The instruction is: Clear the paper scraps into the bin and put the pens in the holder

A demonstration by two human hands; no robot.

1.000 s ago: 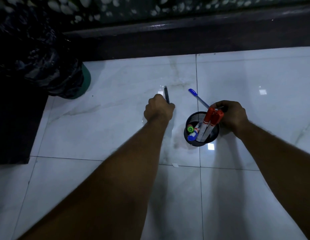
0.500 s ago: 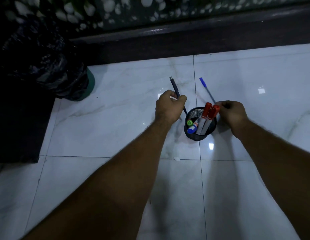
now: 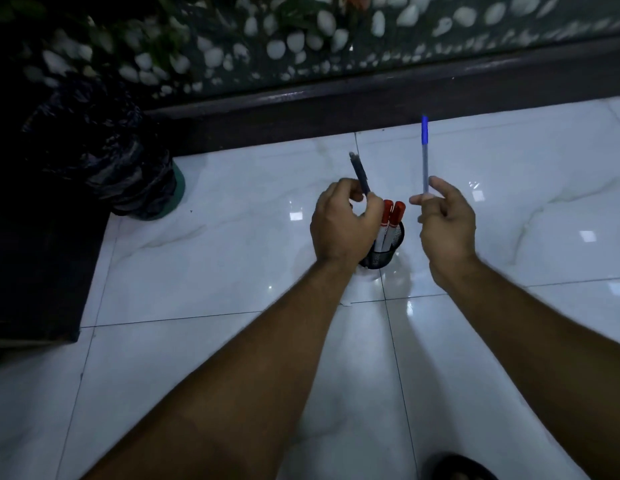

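Two hands, one pen each. Left hand (image 3: 343, 226) curls round one dark pen (image 3: 359, 173), which tilts up and left; the hand sits over the holder (image 3: 384, 259). Right hand (image 3: 447, 226) pinches one blue-capped pen (image 3: 425, 157) upright between thumb and forefinger, other fingers loose, just right of the holder. One black mesh holder stands on the floor (image 3: 232, 258) with two red-capped markers (image 3: 393, 211) inside. One bin (image 3: 104, 154), black liner, far left, well apart.
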